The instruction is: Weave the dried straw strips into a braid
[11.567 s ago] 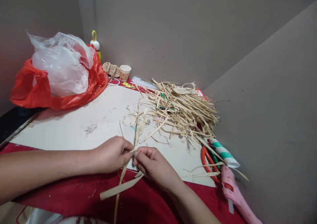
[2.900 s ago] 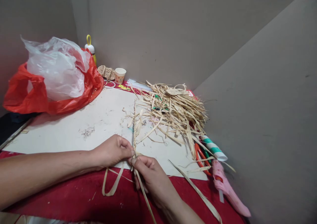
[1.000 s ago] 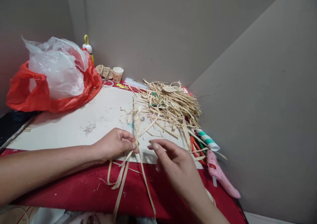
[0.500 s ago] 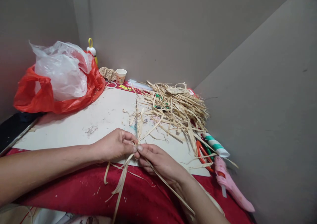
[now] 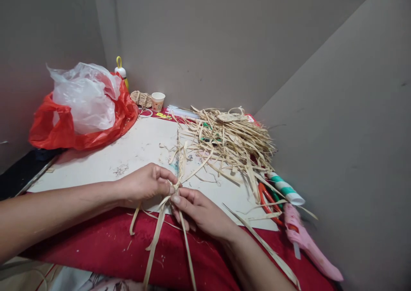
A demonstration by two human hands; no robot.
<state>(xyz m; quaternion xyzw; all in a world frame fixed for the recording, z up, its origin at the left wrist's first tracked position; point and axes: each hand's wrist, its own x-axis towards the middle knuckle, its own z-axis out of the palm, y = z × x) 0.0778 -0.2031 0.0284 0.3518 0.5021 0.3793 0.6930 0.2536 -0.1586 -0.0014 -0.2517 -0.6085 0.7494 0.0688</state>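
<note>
Both hands meet at a narrow braid of dried straw strips (image 5: 181, 164) at the front of the white board. My left hand (image 5: 146, 183) pinches the braid's near end between thumb and fingers. My right hand (image 5: 201, 209) is closed on the straw strips just beside it, thumb on top. Loose strip ends (image 5: 156, 241) hang from the pinch toward me over the red cloth. Another single strip (image 5: 187, 248) drops from beneath my right hand. The fingertips partly hide the crossing of the strips.
A heap of dried straw (image 5: 237, 136) lies at the back right. Orange-handled scissors (image 5: 266, 199), a green-striped roll (image 5: 287, 189) and a pink glue gun (image 5: 308, 244) line the right edge. At the left sit a red plastic bag (image 5: 80, 139), a paper cup (image 5: 158, 101) and a woven piece (image 5: 141, 98).
My right thumb has shifted slightly left and down on the strips. One strip that slanted right across my right hand now hangs more steeply toward me. The camera view has shifted slightly.
</note>
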